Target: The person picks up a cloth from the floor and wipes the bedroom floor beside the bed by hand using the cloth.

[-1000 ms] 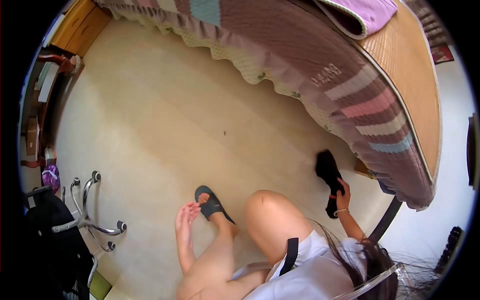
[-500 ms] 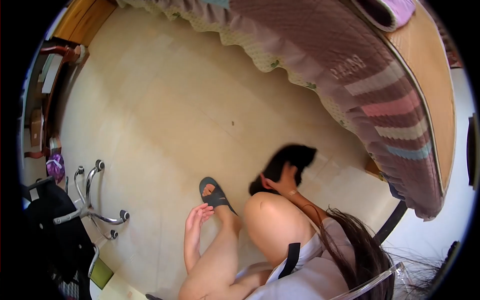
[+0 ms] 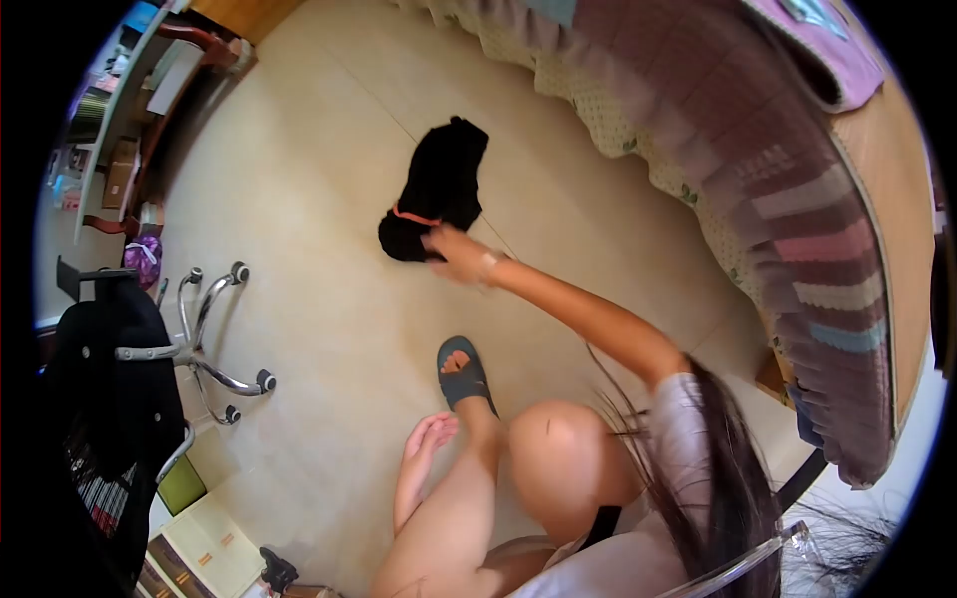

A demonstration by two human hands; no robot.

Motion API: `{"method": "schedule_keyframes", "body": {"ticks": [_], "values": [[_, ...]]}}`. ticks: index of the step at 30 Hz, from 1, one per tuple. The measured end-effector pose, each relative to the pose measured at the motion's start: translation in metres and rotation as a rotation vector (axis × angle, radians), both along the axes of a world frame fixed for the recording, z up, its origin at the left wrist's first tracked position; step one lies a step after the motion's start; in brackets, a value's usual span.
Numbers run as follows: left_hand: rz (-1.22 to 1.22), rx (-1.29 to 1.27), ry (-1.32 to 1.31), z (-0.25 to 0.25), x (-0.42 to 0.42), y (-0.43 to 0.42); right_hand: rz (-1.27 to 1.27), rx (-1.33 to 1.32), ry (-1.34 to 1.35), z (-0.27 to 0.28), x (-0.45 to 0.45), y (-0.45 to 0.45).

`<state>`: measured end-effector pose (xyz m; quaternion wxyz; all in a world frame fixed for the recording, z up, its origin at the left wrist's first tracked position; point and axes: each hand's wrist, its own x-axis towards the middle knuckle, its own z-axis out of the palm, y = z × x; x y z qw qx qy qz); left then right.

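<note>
A soft black cloth-like item with an orange-red band lies spread on the tiled floor, in front of my feet; its exact kind I cannot make out. My right hand, arm stretched forward, has its fingers at the item's near edge beside the band. Motion blurs this hand, and its fingertips are partly lost against the black. Near my shin, my left hand hangs with nothing in it, fingers loosely bent and apart. My foot in a grey slipper rests between the left hand and the black item.
To the right stands a bed with a striped, ruffled cover. On the left are a black chair with chrome wheeled legs, a shelf unit and a purple bag. A pale box sits at lower left.
My right hand has moved forward and left, away from my knee, and the black item has moved with it. My left hand stays by my shin. The view has shifted slightly.
</note>
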<state>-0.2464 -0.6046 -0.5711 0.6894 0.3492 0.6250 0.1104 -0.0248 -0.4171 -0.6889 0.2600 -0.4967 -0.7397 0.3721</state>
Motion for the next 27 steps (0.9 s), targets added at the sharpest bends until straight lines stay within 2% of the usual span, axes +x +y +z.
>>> {"method": "schedule_keyframes", "body": {"ticks": [1,2,3,4,5,6,8,10,11,12,13,15,17,19,20,22,23,24,25,26,27], "values": [[0.000,0.024,-0.008,-0.002,-0.001,0.002,0.143,-0.057,0.057,0.012,0.015,-0.034],[-0.045,0.044,0.003,-0.004,-0.001,0.006,0.319,-0.132,0.004,0.025,0.031,-0.070],[-0.092,0.072,0.014,-0.004,0.000,0.013,0.474,-0.301,-0.061,0.067,0.053,-0.104],[-0.096,0.109,0.000,-0.001,0.000,0.019,0.652,-0.371,-0.049,0.074,0.074,-0.140],[-0.136,0.112,0.000,0.005,0.000,0.025,0.853,-0.399,0.218,0.091,0.093,-0.167],[-0.179,0.117,-0.004,0.012,0.001,0.033,0.823,0.010,0.012,0.113,0.116,-0.203],[-0.168,0.169,-0.036,0.037,0.009,0.054,0.727,-0.621,-0.131,0.237,0.140,-0.232],[-0.129,0.256,-0.119,0.065,0.020,0.069,0.711,-0.536,0.097,0.331,0.163,-0.258],[-0.109,0.322,-0.194,0.086,0.026,0.075,0.562,-0.619,0.217,0.374,0.170,-0.277],[0.002,0.320,-0.193,0.103,0.038,0.081,0.536,-0.614,0.297,0.409,0.177,-0.296],[-0.024,0.347,-0.213,0.115,0.045,0.094,0.601,-0.528,0.311,0.437,0.181,-0.320],[-0.027,0.402,-0.341,0.104,0.038,0.130,0.716,-0.363,0.276,0.489,0.179,-0.369],[0.007,0.502,-0.326,0.133,0.056,0.139,0.639,-0.195,0.223,0.533,0.153,-0.413],[-0.029,0.497,-0.373,0.159,0.077,0.139,0.605,-0.124,0.048,0.545,0.128,-0.452],[-0.040,0.505,-0.414,0.166,0.086,0.139,0.590,-0.122,0.042,0.546,0.120,-0.470],[-0.141,0.502,-0.466,0.164,0.097,0.141,0.437,0.238,-0.282,0.549,0.109,-0.503],[-0.228,0.504,-0.514,0.164,0.105,0.147,0.363,0.247,-0.320,0.557,0.108,-0.516],[-0.265,0.520,-0.449,0.164,0.112,0.151,0.450,0.360,-0.411,0.564,0.113,-0.528],[-0.245,0.498,-0.472,0.165,0.116,0.152,0.351,0.381,-0.485,0.566,0.110,-0.549],[-0.238,0.485,-0.449,0.172,0.118,0.150,0.376,0.507,-0.462,0.567,0.107,-0.552],[-0.221,0.471,-0.434,0.176,0.119,0.152,0.655,0.654,-0.474,0.540,0.103,-0.599]]}}
